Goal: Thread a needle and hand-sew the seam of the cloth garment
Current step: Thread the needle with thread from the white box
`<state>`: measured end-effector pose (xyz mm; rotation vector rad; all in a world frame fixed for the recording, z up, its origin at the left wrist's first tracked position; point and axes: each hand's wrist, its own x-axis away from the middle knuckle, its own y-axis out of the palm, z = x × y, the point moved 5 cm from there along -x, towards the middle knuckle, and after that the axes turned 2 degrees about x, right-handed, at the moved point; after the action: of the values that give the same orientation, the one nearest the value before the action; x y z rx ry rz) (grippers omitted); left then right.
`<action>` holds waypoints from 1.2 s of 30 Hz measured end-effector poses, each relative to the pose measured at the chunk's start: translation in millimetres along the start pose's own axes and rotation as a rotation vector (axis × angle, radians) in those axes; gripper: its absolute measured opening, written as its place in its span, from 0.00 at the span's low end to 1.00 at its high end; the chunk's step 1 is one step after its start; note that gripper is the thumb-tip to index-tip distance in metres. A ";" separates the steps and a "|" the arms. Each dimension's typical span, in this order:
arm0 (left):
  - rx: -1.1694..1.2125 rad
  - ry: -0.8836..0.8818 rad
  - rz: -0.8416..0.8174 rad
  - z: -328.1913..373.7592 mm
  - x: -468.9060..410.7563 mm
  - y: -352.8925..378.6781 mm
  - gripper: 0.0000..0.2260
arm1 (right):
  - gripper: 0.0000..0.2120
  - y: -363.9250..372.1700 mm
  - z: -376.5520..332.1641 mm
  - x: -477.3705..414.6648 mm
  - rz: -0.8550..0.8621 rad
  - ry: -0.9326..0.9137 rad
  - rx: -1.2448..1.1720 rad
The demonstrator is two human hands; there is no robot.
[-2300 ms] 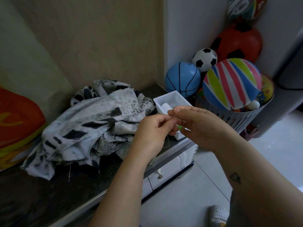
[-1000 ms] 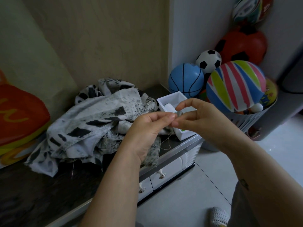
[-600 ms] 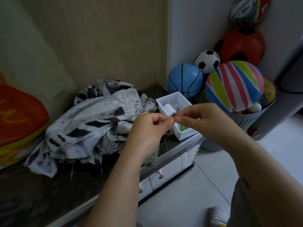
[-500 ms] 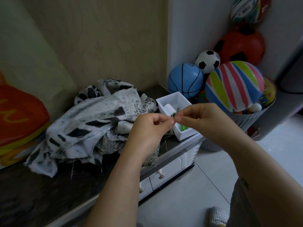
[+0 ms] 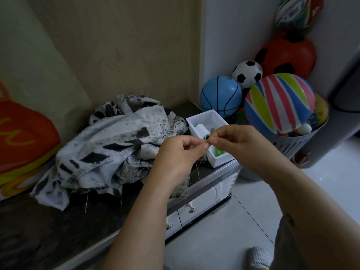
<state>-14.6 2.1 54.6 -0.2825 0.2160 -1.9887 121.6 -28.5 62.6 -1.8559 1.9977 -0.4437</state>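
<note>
A crumpled black-and-white patterned garment [image 5: 116, 145] lies heaped on the dark counter [image 5: 39, 227]. My left hand [image 5: 178, 158] and my right hand [image 5: 239, 145] meet fingertip to fingertip in front of a small white box [image 5: 222, 158]. Each hand pinches something very small between thumb and forefinger; the needle itself is too fine to make out. A pale thread [image 5: 197, 168] hangs down below my left hand. Inside the box stand a white thread spool [image 5: 200, 128] and some green items [image 5: 218, 152].
A grey basket [image 5: 303, 141] on the floor at the right holds several balls, among them a striped ball [image 5: 278, 102] and a blue ball [image 5: 221, 96]. An orange bag [image 5: 21, 137] sits at the left. White drawers [image 5: 194, 207] are under the counter edge.
My hands stay together at the fingertips over the white box, shifting only slightly. My right hand's fingers have curled down from their raised, spread pose of a second ago.
</note>
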 end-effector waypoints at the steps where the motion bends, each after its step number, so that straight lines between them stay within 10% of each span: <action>1: 0.002 -0.001 0.001 0.0 0.0 -0.1 0.04 | 0.07 0.0 0.2 -0.1 -0.001 0.003 -0.009; 36: -0.024 -0.017 -0.077 -2.9 -0.2 2.1 0.01 | 0.07 -0.9 8.5 1.6 -0.005 0.209 -0.172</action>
<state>-13.5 1.5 51.2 -0.3279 0.2211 -2.0599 126.3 -29.9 55.5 -1.9891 2.2312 -0.4997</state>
